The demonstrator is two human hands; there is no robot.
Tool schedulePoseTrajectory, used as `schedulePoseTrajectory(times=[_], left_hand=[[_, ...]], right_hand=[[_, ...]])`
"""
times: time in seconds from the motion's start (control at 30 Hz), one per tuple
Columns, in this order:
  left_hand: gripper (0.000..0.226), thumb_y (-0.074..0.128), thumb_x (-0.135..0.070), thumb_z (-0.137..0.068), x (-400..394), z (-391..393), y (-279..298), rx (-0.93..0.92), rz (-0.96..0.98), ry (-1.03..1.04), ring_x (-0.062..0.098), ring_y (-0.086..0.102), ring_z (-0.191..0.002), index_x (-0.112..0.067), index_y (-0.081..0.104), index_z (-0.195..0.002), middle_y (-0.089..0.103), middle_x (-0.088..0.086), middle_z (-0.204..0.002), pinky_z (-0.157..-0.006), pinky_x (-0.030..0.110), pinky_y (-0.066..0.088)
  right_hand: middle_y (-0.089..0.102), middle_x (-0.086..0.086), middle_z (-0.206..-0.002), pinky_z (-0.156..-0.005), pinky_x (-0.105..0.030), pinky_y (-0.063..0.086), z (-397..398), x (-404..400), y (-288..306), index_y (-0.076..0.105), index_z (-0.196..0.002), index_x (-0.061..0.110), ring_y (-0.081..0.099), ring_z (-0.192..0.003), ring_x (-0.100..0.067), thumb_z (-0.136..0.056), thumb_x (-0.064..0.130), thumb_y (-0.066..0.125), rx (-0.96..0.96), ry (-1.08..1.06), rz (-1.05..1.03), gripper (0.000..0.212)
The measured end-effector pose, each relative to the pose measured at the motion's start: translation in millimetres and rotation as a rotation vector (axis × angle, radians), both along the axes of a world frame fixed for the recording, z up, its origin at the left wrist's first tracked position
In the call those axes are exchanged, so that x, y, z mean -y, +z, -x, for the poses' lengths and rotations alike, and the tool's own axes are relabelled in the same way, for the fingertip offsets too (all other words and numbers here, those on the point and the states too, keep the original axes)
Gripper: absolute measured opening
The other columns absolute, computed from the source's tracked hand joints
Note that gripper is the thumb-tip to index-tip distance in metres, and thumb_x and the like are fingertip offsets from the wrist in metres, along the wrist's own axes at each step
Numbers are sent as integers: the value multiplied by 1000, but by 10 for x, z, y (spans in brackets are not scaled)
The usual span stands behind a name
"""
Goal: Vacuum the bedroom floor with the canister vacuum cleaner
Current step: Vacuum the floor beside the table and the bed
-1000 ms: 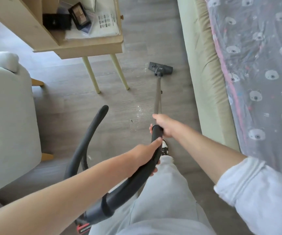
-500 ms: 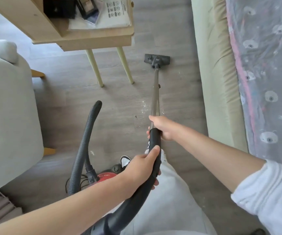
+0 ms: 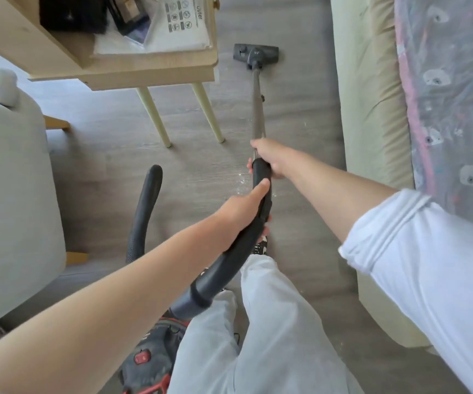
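A: Grip check on the vacuum?

B: Both hands wrapped round it. Right hand point(image 3: 269, 157) is curled where the metal wand point(image 3: 258, 109) enters the black handle point(image 3: 260, 189). Left hand point(image 3: 243, 211) is curled lower on the handle's bend, thumb laid along the top.

A: Where's the head?

B: Floor head point(image 3: 256, 54) sits flat on the floor point(image 3: 300, 115) at 12 o'clock, far end of the wand, between the wooden table point(image 3: 150, 72) at 11 and the bed point(image 3: 371, 109) at 2. Canister point(image 3: 150, 362) is at 6, by the legs. Hose point(image 3: 144, 206) loops up at 9.

A: Handling?

B: My read: wand is rigid and light, so it steers well from the handle end. The two-hand spacing gives leverage for push and pull. Hose is soft and ribbed, no use as a grip point. Canister looks like the heavy part; it should drag along behind on the hose.

A: Risks?

B: Table legs point(image 3: 212, 115) stand near the wand at 11. White crumbs point(image 3: 242, 182) on the floor just beside the handle are not yet picked up. Armchair point(image 3: 10, 194) at 9 is near the hose loop; it may snag there.
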State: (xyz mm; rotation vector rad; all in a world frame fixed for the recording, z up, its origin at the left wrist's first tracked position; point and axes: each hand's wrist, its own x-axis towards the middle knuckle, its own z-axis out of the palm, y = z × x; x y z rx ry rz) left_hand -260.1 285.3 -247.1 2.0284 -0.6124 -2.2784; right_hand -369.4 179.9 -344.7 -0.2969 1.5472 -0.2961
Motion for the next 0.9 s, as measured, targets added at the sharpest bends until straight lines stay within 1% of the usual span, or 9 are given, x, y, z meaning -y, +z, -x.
schedulePoseTrajectory(times=[0.1, 0.17, 0.3, 0.37, 0.47, 0.53, 0.63, 0.77, 0.9], left_hand=[[64, 58, -69, -89, -472, -259, 161, 34, -53, -21, 21, 64, -44, -8, 73, -100, 69, 1, -58, -45, 26, 52], [62, 57, -70, -90, -857, -414, 263, 10, -115, -12, 22, 63, -44, -10, 71, -99, 68, 2, -60, -45, 26, 50], [62, 55, -70, -91, -1654, -709, 582, -51, -212, -7, 26, 61, -48, -10, 64, -100, 66, 5, -66, -47, 27, 50], [60, 54, -71, -91, -1978, -808, 716, -65, -216, -29, 27, 61, -51, -11, 62, -100, 66, 7, -69, -49, 29, 51], [54, 50, -70, -93, -2264, -901, 866, -111, -245, -42, 26, 59, -48, -16, 57, -97, 64, 5, -68, -49, 26, 49], [55, 51, -71, -91, -2291, -926, 881, -130, -249, -42, 25, 59, -48, -17, 58, -96, 64, 4, -68, -49, 26, 49], [58, 55, -71, -89, -2125, -884, 744, -110, -215, -3, 26, 61, -50, -14, 61, -96, 66, 4, -67, -49, 27, 51], [57, 55, -69, -92, -1659, -696, 441, -123, -142, 61, 23, 60, -47, -13, 65, -96, 66, 2, -63, -49, 25, 50], [55, 56, -67, -92, -1200, -490, 207, -106, -77, 72, 19, 62, -44, -13, 67, -92, 67, 0, -58, -50, 26, 54]], right_hand=[[48, -11, -68, -43, -26, 49, -246, -494, 137, 41, -114, 7, 52, -47, -21, -103, 33, 44, 47, 10, -27, 28], [50, -12, -69, -45, -28, 50, -374, -872, 215, 43, -115, 7, 54, -44, -21, -103, 34, 44, 67, 27, -57, 30], [50, -11, -80, -52, -33, 53, -598, -1686, 454, 41, -128, 5, 58, -51, -21, -103, 36, 45, 93, 52, -107, 40], [49, -10, -81, -54, -35, 53, -680, -2039, 563, 41, -126, 7, 58, -52, -22, -103, 36, 45, 105, 44, -129, 38], [51, -10, -81, -58, -37, 54, -732, -2378, 650, 44, -119, 8, 60, -51, -22, -102, 37, 47, 106, 40, -161, 33], [52, -11, -81, -59, -38, 55, -733, -2410, 647, 42, -119, 8, 60, -51, -22, -102, 37, 47, 109, 44, -156, 34], [53, -11, -78, -58, -38, 54, -720, -2185, 557, 40, -122, 8, 60, -51, -21, -103, 36, 45, 71, 70, -105, 34], [52, -11, -73, -49, -33, 52, -630, -1632, 369, 42, -122, 8, 56, -50, -22, -103, 34, 45, 22, 104, -67, 32], [50, -10, -71, -41, -25, 51, -488, -1139, 224, 42, -113, 10, 54, -51, -20, -103, 32, 46, -21, 116, -39, 25]])
